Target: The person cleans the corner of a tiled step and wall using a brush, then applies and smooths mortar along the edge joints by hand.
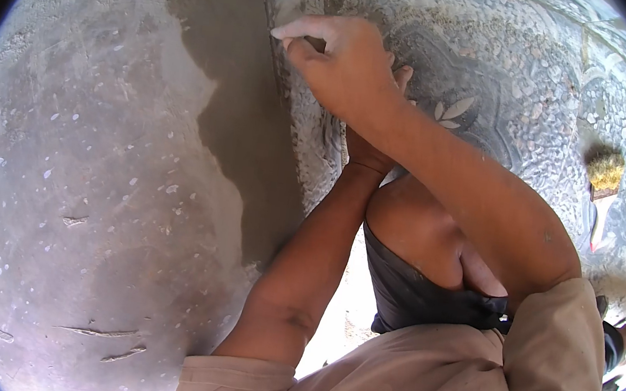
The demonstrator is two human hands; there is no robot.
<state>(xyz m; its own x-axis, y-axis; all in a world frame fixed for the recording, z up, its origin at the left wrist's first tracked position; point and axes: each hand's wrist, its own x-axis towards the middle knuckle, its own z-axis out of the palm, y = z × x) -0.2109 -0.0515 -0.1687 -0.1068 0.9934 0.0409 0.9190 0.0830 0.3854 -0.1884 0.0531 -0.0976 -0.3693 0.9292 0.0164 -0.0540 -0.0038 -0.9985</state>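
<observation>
My right hand (343,64) is closed in a pinch, thumb and forefinger curled together at the seam between a smooth grey cement surface (89,131) and a rough pebbled panel (507,48). Anything between those fingertips is too small to make out. Dark, damp-looking cement (238,110) runs alongside this seam. My left hand (368,149) is beneath the right wrist, against the pebbled side. Most of it is hidden by the right forearm, with only a few fingertips showing past it. A pale leaf design (454,113) decorates the panel beside my hands.
At the right, a brush (604,171) with yellowish bristles and a pale handle rests on the pebbled surface. My bent knee (417,230) is close under the arms. Thin raised scraps (123,353) stick to the cement at the lower left.
</observation>
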